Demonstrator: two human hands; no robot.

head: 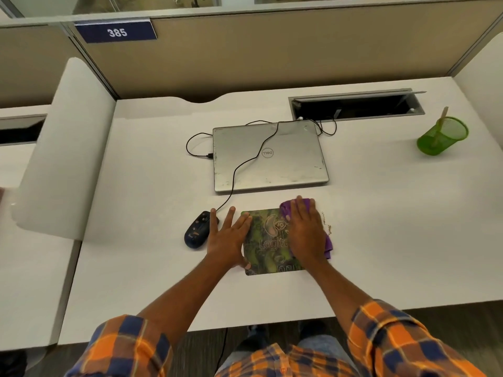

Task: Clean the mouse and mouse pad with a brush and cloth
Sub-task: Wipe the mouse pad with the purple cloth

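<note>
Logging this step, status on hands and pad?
Left hand flat, pinning mouse pad edge. Right hand pressing purple cloth on pad. Mouse left, clear.

- A white desk (381, 240) fills the cubicle.
- Behind the desk stands a tan partition wall (272, 55) bearing a blue "385" sign (116, 32).
- Below the desk's near edge, dark floor (462, 322) shows.

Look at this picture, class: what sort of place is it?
Probably an office cubicle: a desk partition carrying a number plate, a closed laptop and a wired mouse on the desk.
</note>
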